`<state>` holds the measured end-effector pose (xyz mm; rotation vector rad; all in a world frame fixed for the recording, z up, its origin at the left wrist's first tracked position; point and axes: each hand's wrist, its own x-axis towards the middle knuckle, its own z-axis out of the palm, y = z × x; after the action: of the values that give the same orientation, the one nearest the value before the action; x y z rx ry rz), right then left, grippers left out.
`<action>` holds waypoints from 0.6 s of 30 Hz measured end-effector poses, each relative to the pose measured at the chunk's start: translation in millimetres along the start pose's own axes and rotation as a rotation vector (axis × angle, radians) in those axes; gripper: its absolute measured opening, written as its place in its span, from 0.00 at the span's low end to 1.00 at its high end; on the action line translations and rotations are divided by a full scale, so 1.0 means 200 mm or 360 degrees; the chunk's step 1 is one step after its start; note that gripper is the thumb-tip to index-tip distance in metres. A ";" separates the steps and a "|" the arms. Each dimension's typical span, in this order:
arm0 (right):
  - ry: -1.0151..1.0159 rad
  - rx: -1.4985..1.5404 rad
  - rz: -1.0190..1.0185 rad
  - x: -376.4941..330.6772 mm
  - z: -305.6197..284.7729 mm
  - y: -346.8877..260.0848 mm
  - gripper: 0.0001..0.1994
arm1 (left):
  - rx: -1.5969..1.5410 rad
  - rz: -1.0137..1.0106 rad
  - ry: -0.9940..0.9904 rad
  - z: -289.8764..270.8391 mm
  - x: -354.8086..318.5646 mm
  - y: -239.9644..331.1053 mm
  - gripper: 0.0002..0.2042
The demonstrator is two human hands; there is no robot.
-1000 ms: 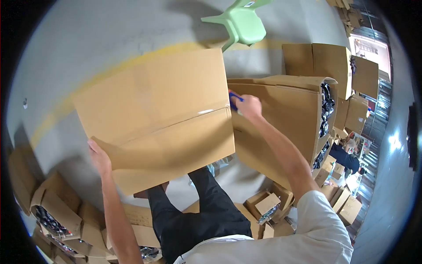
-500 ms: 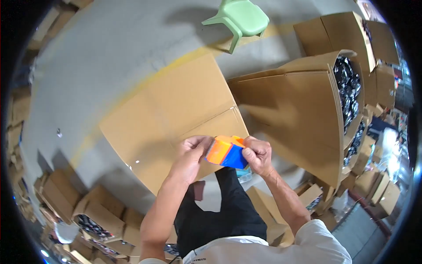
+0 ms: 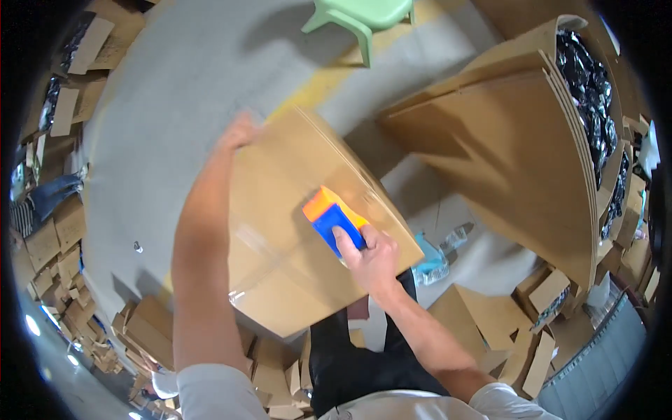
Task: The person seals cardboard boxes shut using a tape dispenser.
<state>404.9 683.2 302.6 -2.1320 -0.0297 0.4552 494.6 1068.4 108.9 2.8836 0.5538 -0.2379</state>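
Observation:
A cardboard box (image 3: 280, 210) lies in front of my legs, with a strip of clear tape (image 3: 255, 241) over its top. My right hand (image 3: 374, 262) is wrapped round an orange and blue tape dispenser (image 3: 336, 220), held over the box's top. My left arm is stretched forward along the box's left side. At the box's far left edge is my left hand (image 3: 241, 129), smeared by motion; whether it grips the edge cannot be made out.
A stack of flat cardboard (image 3: 497, 154) leans at the right, beside a carton of black plastic-wrapped items (image 3: 588, 98). A green plastic stool (image 3: 364, 14) stands beyond the box. Clear bottles (image 3: 434, 266) lie right of my legs. Open cartons (image 3: 483, 315) sit near right.
My left hand has gone from beside the tape dispenser to the box's far left edge. The dispenser has turned in my right hand, and the box now sits at another angle.

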 end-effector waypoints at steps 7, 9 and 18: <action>-0.0135 -0.0207 0.0008 0.01 -0.19 0.14 0.20 | -0.0398 -0.0421 -0.0419 -0.28 -0.30 0.80 0.32; -0.0179 -0.0163 -0.0041 -0.13 -0.30 0.18 0.20 | -0.0159 -0.0521 -0.0216 -0.27 -0.35 0.78 0.34; -0.0250 -0.1075 0.0787 -0.36 -0.46 0.93 0.23 | -0.0338 -0.0465 -0.0210 -0.38 -0.33 0.86 0.32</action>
<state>340.4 489.9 220.3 -2.7620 0.3007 1.0145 509.0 906.3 222.4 2.5545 0.9153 -0.3833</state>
